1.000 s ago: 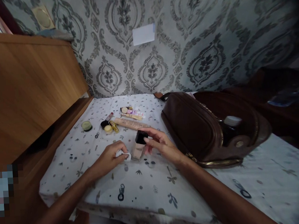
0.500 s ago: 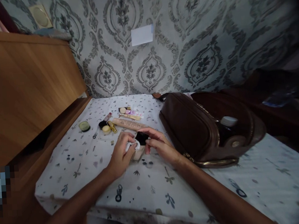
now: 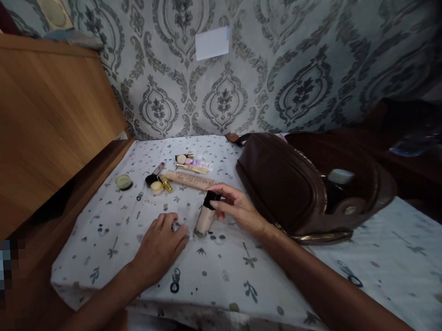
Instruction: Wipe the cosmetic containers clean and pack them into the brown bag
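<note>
My right hand (image 3: 234, 204) grips the black cap of a foundation bottle (image 3: 205, 219) between thumb and fingers. The bottle is clear with a beige body, and it leans with its base toward the tablecloth. To its left, my left hand (image 3: 160, 244) rests low over the cloth with its fingers curled, apart from the bottle. What lies under those fingers, if anything, is hidden. Just behind the bottle a long beige tube or packet (image 3: 190, 180) lies flat. Farther left sit a yellowish round jar (image 3: 157, 188), a gold tube (image 3: 165, 184) and a black round lid (image 3: 151, 179).
A brown leather bag (image 3: 278, 182) stands open on the right, a white-capped bottle (image 3: 340, 176) inside it. More small cosmetics (image 3: 193, 167) lie toward the wall. A green-topped jar (image 3: 123, 182) sits at the left, beside a wooden cabinet (image 3: 46, 116).
My left hand has drawn away from the bottle, down and to the left. The white tissue it held no longer shows. My right hand still grips the cap, and more of the bottle is visible.
</note>
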Action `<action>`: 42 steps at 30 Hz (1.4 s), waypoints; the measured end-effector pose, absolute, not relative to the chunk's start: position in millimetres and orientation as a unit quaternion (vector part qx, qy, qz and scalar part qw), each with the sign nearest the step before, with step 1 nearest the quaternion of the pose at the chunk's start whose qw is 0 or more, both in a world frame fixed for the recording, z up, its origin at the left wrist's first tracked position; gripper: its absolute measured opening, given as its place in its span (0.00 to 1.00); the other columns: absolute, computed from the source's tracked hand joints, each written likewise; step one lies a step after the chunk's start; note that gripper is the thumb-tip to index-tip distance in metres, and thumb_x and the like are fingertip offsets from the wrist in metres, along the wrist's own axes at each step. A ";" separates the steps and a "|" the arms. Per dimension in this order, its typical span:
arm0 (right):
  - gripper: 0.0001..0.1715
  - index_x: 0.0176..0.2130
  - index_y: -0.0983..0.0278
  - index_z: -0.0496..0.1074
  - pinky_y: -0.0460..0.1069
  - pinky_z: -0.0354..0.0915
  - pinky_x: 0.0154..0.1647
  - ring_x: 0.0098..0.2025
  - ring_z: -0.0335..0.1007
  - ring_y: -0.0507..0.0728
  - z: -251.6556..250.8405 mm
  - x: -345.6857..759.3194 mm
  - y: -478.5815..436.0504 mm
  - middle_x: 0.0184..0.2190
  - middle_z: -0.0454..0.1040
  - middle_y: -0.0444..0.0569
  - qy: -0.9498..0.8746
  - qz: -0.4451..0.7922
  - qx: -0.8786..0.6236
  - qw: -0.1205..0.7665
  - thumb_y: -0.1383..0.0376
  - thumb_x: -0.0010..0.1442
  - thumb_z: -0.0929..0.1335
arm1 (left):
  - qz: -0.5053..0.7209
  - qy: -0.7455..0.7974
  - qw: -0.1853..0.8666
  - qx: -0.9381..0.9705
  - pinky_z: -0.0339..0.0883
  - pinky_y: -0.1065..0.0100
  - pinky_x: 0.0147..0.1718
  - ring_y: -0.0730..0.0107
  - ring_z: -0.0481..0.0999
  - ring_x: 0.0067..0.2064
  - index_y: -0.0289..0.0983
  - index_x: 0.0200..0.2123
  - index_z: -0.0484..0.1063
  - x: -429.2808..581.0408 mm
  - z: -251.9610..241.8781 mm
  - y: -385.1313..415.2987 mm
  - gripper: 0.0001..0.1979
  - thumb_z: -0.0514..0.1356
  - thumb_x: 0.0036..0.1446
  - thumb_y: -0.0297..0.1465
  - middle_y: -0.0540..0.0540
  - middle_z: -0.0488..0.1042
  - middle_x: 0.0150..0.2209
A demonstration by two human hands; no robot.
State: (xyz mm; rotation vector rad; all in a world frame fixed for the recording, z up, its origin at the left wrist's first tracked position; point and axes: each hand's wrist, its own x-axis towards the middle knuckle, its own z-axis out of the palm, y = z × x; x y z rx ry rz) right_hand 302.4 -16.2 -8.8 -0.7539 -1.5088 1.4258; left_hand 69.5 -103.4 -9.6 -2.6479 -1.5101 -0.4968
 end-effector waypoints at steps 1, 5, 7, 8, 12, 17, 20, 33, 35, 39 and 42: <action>0.19 0.46 0.61 0.72 0.44 0.60 0.22 0.21 0.64 0.46 -8.3 302.5 -16.4 0.36 0.72 0.43 -0.610 0.576 -0.306 0.449 0.61 0.55 0.73 | -0.139 -0.494 0.033 -0.858 0.70 0.56 0.40 0.54 0.67 0.48 0.41 0.40 0.66 68.9 -7.5 -106.6 0.03 0.54 0.63 0.30 0.41 0.65 0.47; 0.20 0.48 0.60 0.73 0.45 0.61 0.24 0.22 0.64 0.47 -6.9 303.0 -17.5 0.35 0.73 0.43 -0.612 0.578 -0.303 0.446 0.62 0.55 0.72 | -0.136 -0.483 -0.037 -0.864 0.70 0.65 0.33 0.57 0.69 0.47 0.41 0.47 0.65 61.8 4.6 -112.8 0.12 0.53 0.60 0.27 0.41 0.65 0.47; 0.21 0.50 0.61 0.74 0.46 0.62 0.25 0.23 0.64 0.48 -6.8 303.7 -17.8 0.30 0.72 0.42 -0.614 0.582 -0.300 0.441 0.61 0.56 0.71 | -0.162 -0.456 -0.100 -0.869 0.70 0.67 0.37 0.63 0.71 0.43 0.41 0.47 0.66 57.4 13.1 -110.9 0.14 0.50 0.60 0.23 0.43 0.66 0.45; 0.21 0.51 0.61 0.74 0.46 0.62 0.26 0.23 0.65 0.49 -7.0 304.1 -17.9 0.28 0.71 0.42 -0.615 0.584 -0.298 0.439 0.60 0.57 0.70 | -0.174 -0.448 -0.130 -0.868 0.70 0.68 0.39 0.66 0.71 0.41 0.41 0.46 0.67 56.1 17.9 -108.7 0.15 0.49 0.60 0.22 0.45 0.66 0.43; 0.23 0.53 0.61 0.74 0.47 0.62 0.26 0.24 0.66 0.51 -8.0 304.5 -18.5 0.23 0.70 0.42 -0.622 0.580 -0.292 0.438 0.57 0.61 0.68 | -0.240 -0.461 -0.160 -0.840 0.68 0.70 0.40 0.69 0.71 0.40 0.42 0.44 0.69 63.4 38.3 -93.8 0.14 0.49 0.62 0.22 0.48 0.66 0.41; 0.24 0.52 0.62 0.76 0.48 0.62 0.26 0.23 0.65 0.52 -6.1 301.2 -20.6 0.21 0.70 0.42 -0.625 0.575 -0.286 0.444 0.53 0.61 0.68 | -0.376 -0.419 -0.069 -0.824 0.67 0.68 0.38 0.66 0.70 0.41 0.40 0.45 0.74 96.3 52.2 -68.4 0.12 0.52 0.64 0.25 0.45 0.67 0.40; 0.25 0.46 0.64 0.78 0.48 0.63 0.25 0.22 0.65 0.52 -5.5 299.4 -21.5 0.21 0.71 0.43 -0.616 0.576 -0.286 0.455 0.48 0.61 0.68 | -0.376 -0.381 -0.020 -0.844 0.68 0.67 0.39 0.66 0.70 0.42 0.39 0.47 0.73 110.0 45.1 -62.0 0.15 0.49 0.66 0.25 0.43 0.67 0.43; 0.26 0.49 0.61 0.76 0.45 0.62 0.23 0.22 0.63 0.48 -4.8 296.9 -22.5 0.26 0.71 0.41 -0.615 0.552 -0.316 0.467 0.51 0.54 0.74 | -0.206 -0.396 -0.012 -0.895 0.71 0.63 0.38 0.58 0.72 0.46 0.42 0.49 0.70 88.2 -6.1 -113.5 0.19 0.49 0.60 0.20 0.41 0.70 0.49; 0.24 0.48 0.60 0.77 0.45 0.62 0.23 0.22 0.61 0.48 -4.2 296.6 -23.1 0.26 0.70 0.40 -0.620 0.547 -0.315 0.466 0.54 0.54 0.75 | -0.195 -0.397 -0.045 -0.896 0.71 0.65 0.37 0.60 0.72 0.44 0.41 0.47 0.71 86.0 -6.0 -117.7 0.20 0.48 0.59 0.18 0.41 0.69 0.48; 0.22 0.50 0.60 0.76 0.46 0.62 0.26 0.23 0.59 0.49 -4.5 299.9 -21.6 0.22 0.67 0.39 -0.632 0.546 -0.310 0.454 0.56 0.57 0.73 | -0.240 -0.373 -0.163 -0.881 0.69 0.70 0.36 0.69 0.72 0.38 0.40 0.45 0.72 81.9 7.6 -112.8 0.18 0.49 0.60 0.18 0.44 0.68 0.44; 0.24 0.51 0.59 0.75 0.46 0.63 0.28 0.26 0.62 0.49 -5.3 301.9 -19.7 0.30 0.71 0.43 -0.631 0.554 -0.297 0.454 0.56 0.56 0.74 | -0.332 -0.389 -0.184 -0.839 0.68 0.72 0.35 0.70 0.72 0.39 0.41 0.43 0.75 83.5 26.6 -97.3 0.16 0.52 0.60 0.19 0.46 0.68 0.42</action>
